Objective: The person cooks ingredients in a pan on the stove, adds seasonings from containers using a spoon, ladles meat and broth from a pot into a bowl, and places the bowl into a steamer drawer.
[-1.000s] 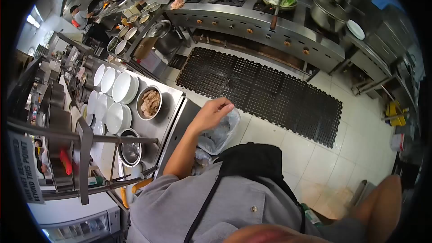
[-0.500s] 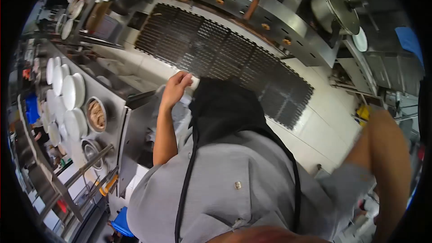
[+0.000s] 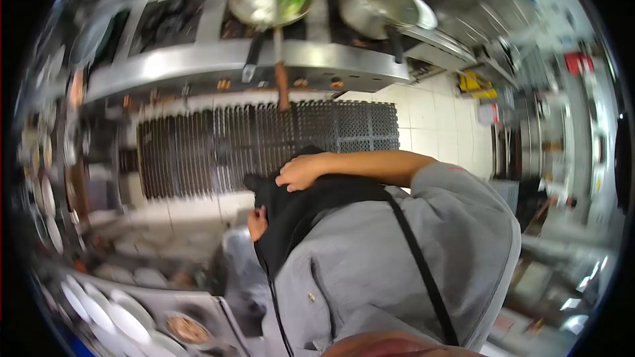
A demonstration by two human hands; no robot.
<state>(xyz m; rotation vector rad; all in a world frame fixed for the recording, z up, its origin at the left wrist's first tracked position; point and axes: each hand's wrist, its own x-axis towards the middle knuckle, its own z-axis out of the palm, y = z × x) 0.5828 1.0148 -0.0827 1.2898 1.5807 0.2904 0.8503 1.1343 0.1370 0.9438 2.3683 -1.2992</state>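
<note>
My right hand (image 3: 304,172) reaches across my front and presses its curled fingers into the black apron (image 3: 297,218). Only a small part of my left hand (image 3: 256,223) shows at the apron's left edge; its fingers are mostly hidden, so their grip is unclear. On the stove ahead sits a frying pan (image 3: 239,10) with leafy greens (image 3: 293,1) and something white in it. A long tool with a wooden handle (image 3: 282,86) rests in the pan and sticks out over the stove's front edge.
A lidded pot (image 3: 370,10) stands on the stove (image 3: 159,63), right of the pan. Black mats (image 3: 264,135) cover the floor before it. At lower left, a steel counter (image 3: 211,311) holds white plates (image 3: 129,320) and a container of brownish food (image 3: 187,328).
My view has turned toward the stove, with the pan shifting left. My right hand has swung in from the far right onto the apron. My left hand now sits lower, partly hidden.
</note>
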